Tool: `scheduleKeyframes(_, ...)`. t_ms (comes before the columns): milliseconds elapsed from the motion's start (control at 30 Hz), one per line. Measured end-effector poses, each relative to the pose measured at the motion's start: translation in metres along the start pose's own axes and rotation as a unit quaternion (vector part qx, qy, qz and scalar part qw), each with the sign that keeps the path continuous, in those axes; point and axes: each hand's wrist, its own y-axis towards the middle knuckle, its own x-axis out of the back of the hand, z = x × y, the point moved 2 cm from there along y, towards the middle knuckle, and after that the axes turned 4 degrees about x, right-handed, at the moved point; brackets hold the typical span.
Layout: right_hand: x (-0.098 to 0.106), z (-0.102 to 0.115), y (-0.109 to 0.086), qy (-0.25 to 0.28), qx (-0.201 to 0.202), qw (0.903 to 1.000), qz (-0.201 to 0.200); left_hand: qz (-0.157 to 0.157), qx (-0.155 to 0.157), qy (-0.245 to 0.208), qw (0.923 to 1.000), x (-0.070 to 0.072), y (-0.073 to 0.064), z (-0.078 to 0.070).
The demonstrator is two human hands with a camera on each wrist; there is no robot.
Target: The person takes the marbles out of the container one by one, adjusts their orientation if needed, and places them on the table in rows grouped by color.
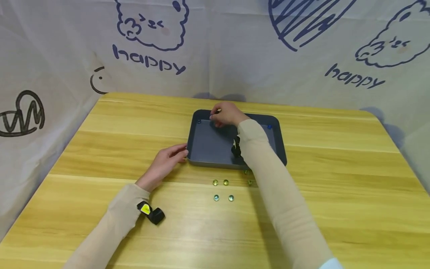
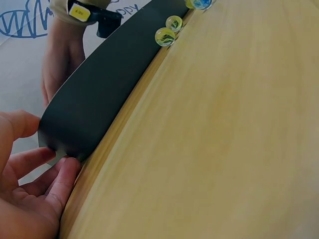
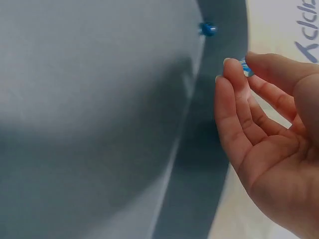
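Note:
A shallow dark grey tray (image 1: 215,142) lies on the wooden table. My right hand (image 1: 226,114) is over its far wall, pinching a blue glass marble (image 3: 246,67) between thumb and fingertips. One blue marble (image 1: 199,121) sits in the tray's far left corner and another blue marble (image 1: 269,127) near the far right corner. At the tray's near left corner, my left hand (image 1: 164,164) touches the outer wall with loosely extended fingers (image 2: 65,179).
Yellow-green marbles (image 1: 226,182) and pale blue marbles (image 1: 231,198) lie on the table (image 1: 100,160) in front of the tray, some partly behind my right sleeve (image 1: 279,186). A white cloth (image 1: 215,48) with drawings hangs behind the table.

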Motion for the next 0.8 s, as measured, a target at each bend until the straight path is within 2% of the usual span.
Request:
scheduleKeyframes(233,0.021,0.013,-0.012,0.009,0.03,0.9994,-0.013,-0.003,0.009,0.0,1.0,0.003,-0.003,-0.001)
scheduleKeyframes(533,0.04,0.022,-0.027,0.043,0.048,0.9979,-0.007,0.001,0.013,0.005,0.9999,0.006,-0.002,0.0)
scheduleKeyframes(800,0.062,0.02,-0.058,0.03,0.067,0.9971,-0.021,0.01,0.009,-0.008,0.9999,0.0,0.0,-0.002)
